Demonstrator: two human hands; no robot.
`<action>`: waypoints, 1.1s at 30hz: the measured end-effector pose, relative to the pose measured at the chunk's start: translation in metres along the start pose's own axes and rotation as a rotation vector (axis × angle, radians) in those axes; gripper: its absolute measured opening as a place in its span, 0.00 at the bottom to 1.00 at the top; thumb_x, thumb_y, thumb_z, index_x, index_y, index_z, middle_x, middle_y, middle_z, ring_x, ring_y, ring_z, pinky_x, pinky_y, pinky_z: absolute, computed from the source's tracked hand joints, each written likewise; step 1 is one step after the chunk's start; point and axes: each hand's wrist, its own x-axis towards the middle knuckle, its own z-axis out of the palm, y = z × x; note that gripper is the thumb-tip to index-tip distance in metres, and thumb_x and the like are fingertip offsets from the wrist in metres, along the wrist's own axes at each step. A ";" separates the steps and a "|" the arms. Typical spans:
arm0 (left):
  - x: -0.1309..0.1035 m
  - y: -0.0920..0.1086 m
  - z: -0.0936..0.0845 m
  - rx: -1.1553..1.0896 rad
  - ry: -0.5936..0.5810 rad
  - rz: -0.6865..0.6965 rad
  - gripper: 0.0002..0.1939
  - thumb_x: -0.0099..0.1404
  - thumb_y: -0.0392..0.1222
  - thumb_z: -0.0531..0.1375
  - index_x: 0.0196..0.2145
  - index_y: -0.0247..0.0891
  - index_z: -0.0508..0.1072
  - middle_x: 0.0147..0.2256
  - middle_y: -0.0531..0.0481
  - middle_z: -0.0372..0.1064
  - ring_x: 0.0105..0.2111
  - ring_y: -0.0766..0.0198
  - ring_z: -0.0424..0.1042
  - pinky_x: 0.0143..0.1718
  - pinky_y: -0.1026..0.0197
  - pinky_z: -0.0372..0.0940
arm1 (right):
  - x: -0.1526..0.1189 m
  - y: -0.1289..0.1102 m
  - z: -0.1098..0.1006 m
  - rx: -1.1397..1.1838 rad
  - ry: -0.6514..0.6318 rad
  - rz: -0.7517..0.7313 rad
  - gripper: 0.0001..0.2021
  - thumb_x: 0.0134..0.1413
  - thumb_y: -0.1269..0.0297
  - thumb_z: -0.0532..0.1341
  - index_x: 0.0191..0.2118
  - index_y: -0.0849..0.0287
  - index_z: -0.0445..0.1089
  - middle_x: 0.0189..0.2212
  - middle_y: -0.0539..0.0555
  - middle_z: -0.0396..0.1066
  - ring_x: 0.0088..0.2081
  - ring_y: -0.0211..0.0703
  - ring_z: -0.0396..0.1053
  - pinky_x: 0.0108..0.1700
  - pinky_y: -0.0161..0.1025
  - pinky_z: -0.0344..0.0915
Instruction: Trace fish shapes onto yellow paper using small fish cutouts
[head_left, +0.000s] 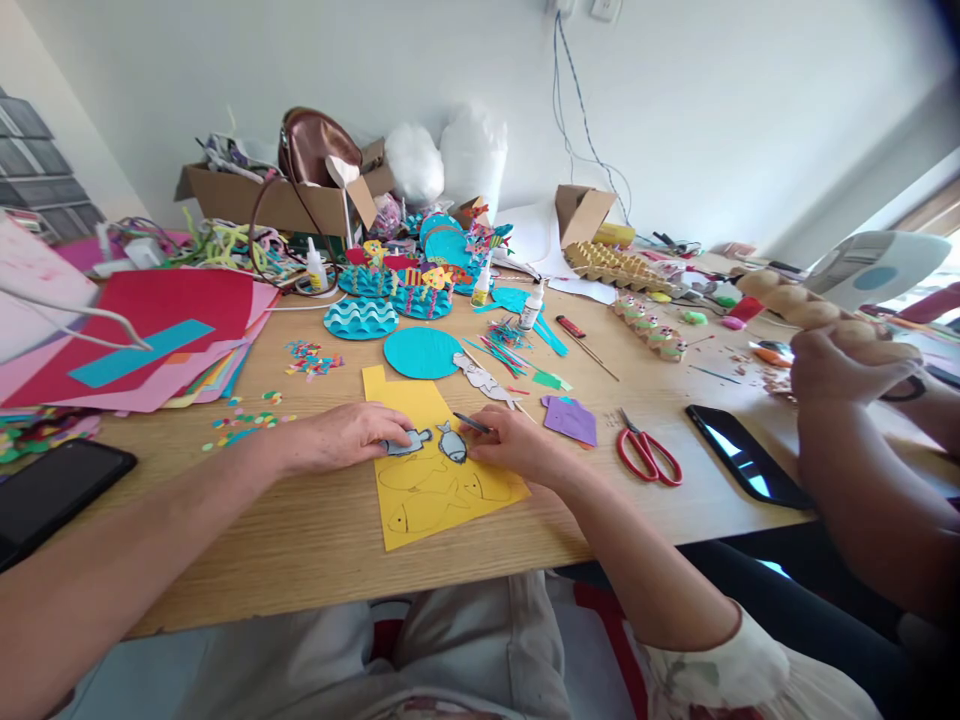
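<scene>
A yellow sheet with several fish outlines drawn on it lies on the wooden table in front of me. Two grey fish cutouts rest on its upper part. The fingertips of my left hand touch the left cutout, pressing it to the sheet. Beside it, the right cutout lies with its tail pointing up. My right hand holds a dark pen between its fingers, and its fingertips rest at the right edge of that cutout.
Red-handled scissors, a purple paper piece and a phone lie to the right. A blue paper disc sits behind the sheet. At the far right another person's hands hold an egg-carton strip.
</scene>
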 end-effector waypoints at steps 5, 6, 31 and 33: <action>0.001 0.000 0.000 0.006 -0.003 -0.015 0.18 0.61 0.29 0.53 0.46 0.43 0.71 0.48 0.50 0.68 0.49 0.64 0.65 0.49 0.64 0.58 | 0.003 0.006 0.002 0.090 -0.022 0.021 0.16 0.45 0.67 0.60 0.43 0.60 0.70 0.35 0.54 0.69 0.35 0.40 0.65 0.34 0.33 0.58; 0.001 0.000 0.000 0.008 -0.003 -0.018 0.18 0.61 0.29 0.53 0.46 0.42 0.71 0.48 0.50 0.68 0.49 0.63 0.65 0.49 0.64 0.58 | 0.003 0.007 0.002 0.118 -0.022 0.022 0.16 0.45 0.67 0.60 0.44 0.60 0.70 0.36 0.54 0.69 0.35 0.40 0.65 0.34 0.33 0.59; 0.000 -0.006 0.012 0.010 0.095 0.057 0.13 0.63 0.31 0.54 0.43 0.41 0.72 0.45 0.48 0.69 0.44 0.62 0.67 0.46 0.63 0.59 | 0.004 0.005 0.000 0.197 -0.058 0.045 0.17 0.46 0.66 0.60 0.45 0.61 0.69 0.36 0.54 0.68 0.36 0.40 0.65 0.37 0.35 0.61; 0.001 -0.007 0.013 0.009 0.084 0.057 0.12 0.63 0.31 0.54 0.42 0.40 0.72 0.45 0.47 0.69 0.43 0.62 0.67 0.45 0.63 0.59 | 0.004 0.003 -0.002 0.226 -0.051 0.054 0.15 0.49 0.64 0.58 0.43 0.61 0.69 0.33 0.53 0.68 0.34 0.39 0.65 0.34 0.34 0.60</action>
